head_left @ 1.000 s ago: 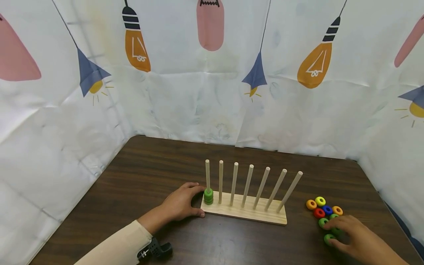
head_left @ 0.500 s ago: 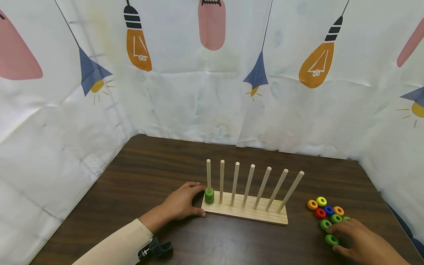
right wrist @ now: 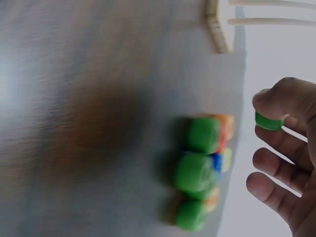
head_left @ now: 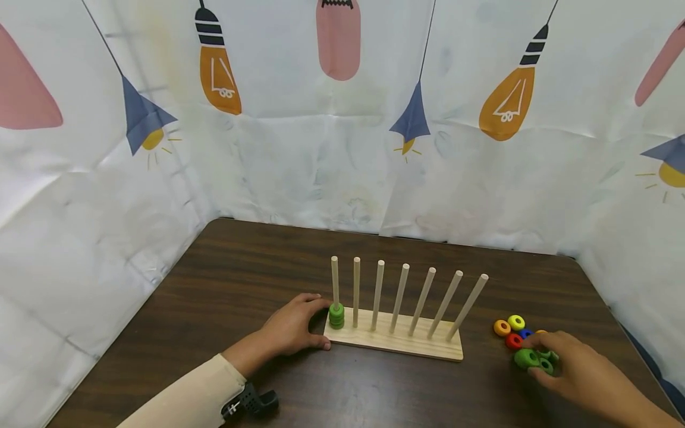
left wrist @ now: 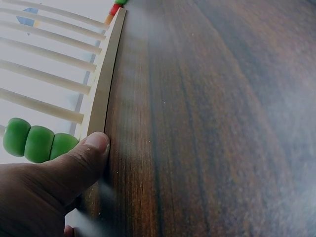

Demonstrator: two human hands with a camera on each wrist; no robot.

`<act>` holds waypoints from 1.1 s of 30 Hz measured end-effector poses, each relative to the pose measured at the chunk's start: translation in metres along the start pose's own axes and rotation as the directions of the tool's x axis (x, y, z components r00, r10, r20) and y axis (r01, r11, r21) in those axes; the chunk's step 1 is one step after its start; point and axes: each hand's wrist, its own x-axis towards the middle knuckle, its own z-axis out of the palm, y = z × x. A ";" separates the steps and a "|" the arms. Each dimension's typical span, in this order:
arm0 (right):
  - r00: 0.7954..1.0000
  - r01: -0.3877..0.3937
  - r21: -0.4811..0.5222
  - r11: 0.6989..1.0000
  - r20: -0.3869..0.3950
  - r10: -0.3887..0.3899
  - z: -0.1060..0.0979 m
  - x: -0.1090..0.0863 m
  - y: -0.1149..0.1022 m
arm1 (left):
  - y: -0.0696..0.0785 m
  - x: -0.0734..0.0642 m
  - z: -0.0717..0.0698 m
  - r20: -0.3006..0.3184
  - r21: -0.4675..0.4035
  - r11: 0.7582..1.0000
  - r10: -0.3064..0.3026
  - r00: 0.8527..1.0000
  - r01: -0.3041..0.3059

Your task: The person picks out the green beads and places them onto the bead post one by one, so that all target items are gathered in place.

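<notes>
A wooden peg rack (head_left: pixel 396 336) with a row of upright pegs stands mid-table. Its leftmost peg carries three stacked green beads (head_left: pixel 336 316), also seen in the left wrist view (left wrist: pixel 39 143). At that end of the base, my left hand (head_left: pixel 291 327) holds the board, thumb (left wrist: pixel 94 148) against its front corner. Over on the right, my right hand (head_left: pixel 575 368) pinches one green bead (right wrist: pixel 269 122) between thumb and index finger, its other fingers spread. The held bead is raised off the table, above more green beads (right wrist: pixel 195 173).
Beyond the right hand lie loose beads: orange (head_left: pixel 502 327), yellow (head_left: pixel 516 323), red (head_left: pixel 514 341) and blue (head_left: pixel 525 334). Another orange one is partly hidden by the fingers. A printed white curtain (head_left: pixel 294 172) rises behind the dark wooden table (head_left: pixel 257 255).
My right hand has taken hold of the nearest green bead and lifted it up and away from the table's front. My left hand stays at the rack's end.
</notes>
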 end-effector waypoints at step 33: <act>0.876 0.361 0.065 0.930 -0.367 -0.314 -0.095 0.058 -0.077 | -0.004 0.001 0.002 -0.020 -0.007 0.999 0.033 0.999 -0.033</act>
